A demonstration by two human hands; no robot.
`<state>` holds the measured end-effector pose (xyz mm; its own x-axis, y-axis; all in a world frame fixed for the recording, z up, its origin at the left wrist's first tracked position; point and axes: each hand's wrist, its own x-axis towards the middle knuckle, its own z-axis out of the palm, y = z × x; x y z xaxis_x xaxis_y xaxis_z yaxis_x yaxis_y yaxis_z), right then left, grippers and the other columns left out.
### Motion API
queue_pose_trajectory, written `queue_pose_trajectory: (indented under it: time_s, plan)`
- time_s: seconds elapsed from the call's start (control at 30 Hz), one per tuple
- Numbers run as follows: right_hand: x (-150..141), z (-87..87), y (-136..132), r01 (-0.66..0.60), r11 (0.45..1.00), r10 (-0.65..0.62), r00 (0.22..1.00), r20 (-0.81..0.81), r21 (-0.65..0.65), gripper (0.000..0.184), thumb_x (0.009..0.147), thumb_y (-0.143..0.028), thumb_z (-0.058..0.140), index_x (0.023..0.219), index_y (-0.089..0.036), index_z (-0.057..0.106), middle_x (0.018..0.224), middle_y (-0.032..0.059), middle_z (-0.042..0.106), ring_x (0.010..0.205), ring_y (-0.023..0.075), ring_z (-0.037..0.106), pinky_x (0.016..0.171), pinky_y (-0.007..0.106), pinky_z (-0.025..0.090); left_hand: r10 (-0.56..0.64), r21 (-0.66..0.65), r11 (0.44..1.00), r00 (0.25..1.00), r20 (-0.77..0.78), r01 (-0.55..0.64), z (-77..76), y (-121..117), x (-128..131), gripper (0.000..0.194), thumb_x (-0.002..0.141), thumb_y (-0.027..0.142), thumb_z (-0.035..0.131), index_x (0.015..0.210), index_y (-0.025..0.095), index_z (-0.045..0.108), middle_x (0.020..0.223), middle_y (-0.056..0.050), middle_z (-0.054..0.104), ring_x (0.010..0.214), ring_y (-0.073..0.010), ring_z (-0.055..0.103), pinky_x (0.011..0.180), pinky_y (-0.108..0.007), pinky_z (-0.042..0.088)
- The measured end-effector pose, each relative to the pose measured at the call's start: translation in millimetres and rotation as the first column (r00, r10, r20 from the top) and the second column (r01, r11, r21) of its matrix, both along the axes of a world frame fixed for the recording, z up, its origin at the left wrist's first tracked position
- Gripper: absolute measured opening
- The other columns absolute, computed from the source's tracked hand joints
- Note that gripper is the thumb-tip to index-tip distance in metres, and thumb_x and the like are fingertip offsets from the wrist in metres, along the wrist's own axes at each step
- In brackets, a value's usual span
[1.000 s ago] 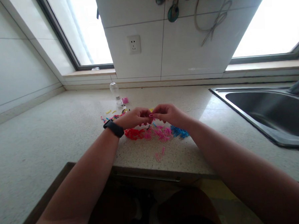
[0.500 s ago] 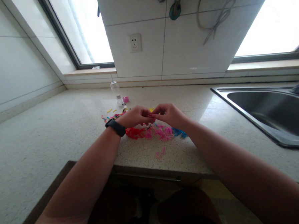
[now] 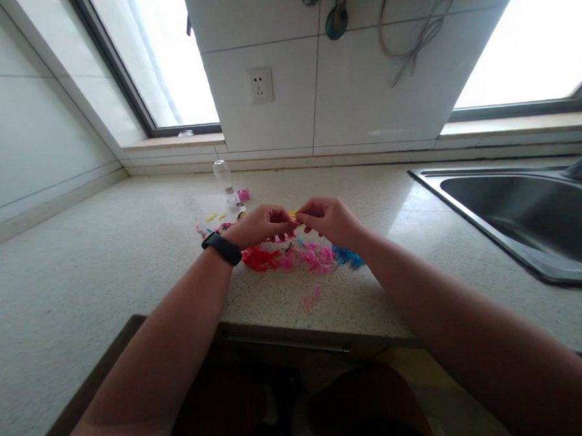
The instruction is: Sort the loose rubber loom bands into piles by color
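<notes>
The left hand [image 3: 266, 224] and right hand [image 3: 333, 221] have eased slightly apart above the pink bands [image 3: 318, 259]; I can't tell whether either grips anything.

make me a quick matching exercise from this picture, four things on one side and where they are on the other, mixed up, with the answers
Things
1. Blue pile
2. Clear bottle
3. Black wristband
4. Metal sink

Places
A. Around the left wrist
B. Set into the counter, beyond the right arm
C. At the right of the pink pile
D. Farther back than the left hand, near the wall

Right pairs: 1-C, 2-D, 3-A, 4-B
</notes>
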<state>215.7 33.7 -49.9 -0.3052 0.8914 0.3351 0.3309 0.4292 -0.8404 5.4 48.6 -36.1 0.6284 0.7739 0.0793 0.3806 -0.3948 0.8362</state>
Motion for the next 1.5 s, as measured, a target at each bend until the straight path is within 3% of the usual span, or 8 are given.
queue_pose_trajectory:
  time_s: [0.3, 0.43, 0.67, 1.0, 1.2, 1.37, 1.5]
  plan:
    - [2.9, 5.5, 1.7, 0.031, 0.998, -0.038, 0.993, -0.112, -0.058, 0.024, 0.08, -0.042, 0.069, 0.087, -0.018, 0.066, 0.085, 0.0075, 0.073, 0.063, 0.0125, 0.061, 0.044, 0.023, 0.042, -0.029, -0.042, 0.999, 0.999, 0.034, 0.031, 3.5, -1.6, -0.9, 0.026, 0.089, 0.04, 0.065, 0.093, 0.014, 0.066, 0.082, -0.004, 0.07, 0.064, -0.0092, 0.059, 0.056, -0.022, 0.046]
    - [3.6, 5.6, 2.4, 0.026, 0.998, -0.033, 0.991, -0.13, -0.055, 0.025, 0.079, -0.043, 0.07, 0.088, -0.019, 0.067, 0.075, 0.0048, 0.069, 0.062, 0.0128, 0.059, 0.044, 0.024, 0.041, -0.029, -0.045, 0.998, 0.999, 0.044, 0.031, 3.8, -1.7, -1.1, 0.026, 0.089, 0.04, 0.064, 0.095, 0.014, 0.065, 0.084, -0.005, 0.07, 0.064, -0.0094, 0.059, 0.056, -0.022, 0.045]
    - [3.9, 3.8, 1.2, 0.021, 0.999, -0.02, 1.0, -0.017, 0.045, 0.026, 0.08, -0.043, 0.07, 0.09, -0.019, 0.071, 0.065, 0.0, 0.061, 0.055, 0.0103, 0.048, 0.049, 0.026, 0.039, 0.015, -0.004, 1.0, 0.994, 0.104, -0.014, 1.4, 4.0, -5.4, 0.021, 0.09, 0.035, 0.062, 0.094, 0.015, 0.063, 0.085, -0.005, 0.068, 0.065, -0.0092, 0.057, 0.053, -0.02, 0.043]
    - [-4.2, 1.0, -9.8, -0.132, 0.984, 0.113, 0.982, 0.151, 0.122, 0.013, 0.081, -0.031, 0.066, 0.085, -0.019, 0.07, 0.071, 0.0002, 0.064, 0.062, 0.0109, 0.052, 0.057, 0.026, 0.041, 0.094, 0.061, 0.993, 0.989, 0.113, -0.102, 3.5, 5.3, -4.1, 0.016, 0.087, 0.031, 0.061, 0.09, 0.015, 0.061, 0.081, -0.003, 0.065, 0.061, -0.0084, 0.055, 0.051, -0.02, 0.041]
    - [-3.6, 0.6, -10.6, -0.099, 0.969, 0.018, 0.943, 0.334, 0.228, 0.008, 0.081, -0.024, 0.064, 0.085, -0.022, 0.07, 0.077, 0.0003, 0.07, 0.064, 0.0124, 0.058, 0.063, 0.028, 0.043, 0.139, 0.06, 0.987, 0.978, 0.158, -0.15, -0.4, 8.4, -4.8, 0.017, 0.088, 0.032, 0.06, 0.09, 0.015, 0.061, 0.083, -0.003, 0.065, 0.061, -0.0079, 0.055, 0.05, -0.019, 0.04]
    - [-0.9, 2.8, -10.0, -0.042, 0.952, -0.12, 0.858, 0.499, 0.302, 0.008, 0.082, -0.027, 0.064, 0.087, -0.024, 0.07, 0.08, 0.0011, 0.071, 0.068, 0.0151, 0.06, 0.065, 0.029, 0.041, 0.218, 0.033, 0.971, 0.935, 0.279, -0.236, -1.5, 13.1, -5.3, 0.019, 0.087, 0.034, 0.061, 0.088, 0.015, 0.059, 0.081, -0.003, 0.065, 0.06, -0.0076, 0.054, 0.046, -0.018, 0.035]
    - [4.6, 7.9, -8.0, 0.029, 0.934, -0.213, 0.845, 0.491, 0.355, 0.014, 0.086, -0.034, 0.062, 0.089, -0.023, 0.07, 0.079, 0.0021, 0.071, 0.067, 0.0155, 0.06, 0.064, 0.03, 0.039, 0.315, -0.015, 0.942, 0.868, 0.385, -0.335, 1.8, 14.2, -6.0, 0.019, 0.087, 0.035, 0.062, 0.086, 0.017, 0.057, 0.077, -0.001, 0.062, 0.057, -0.0072, 0.052, 0.044, -0.018, 0.033]
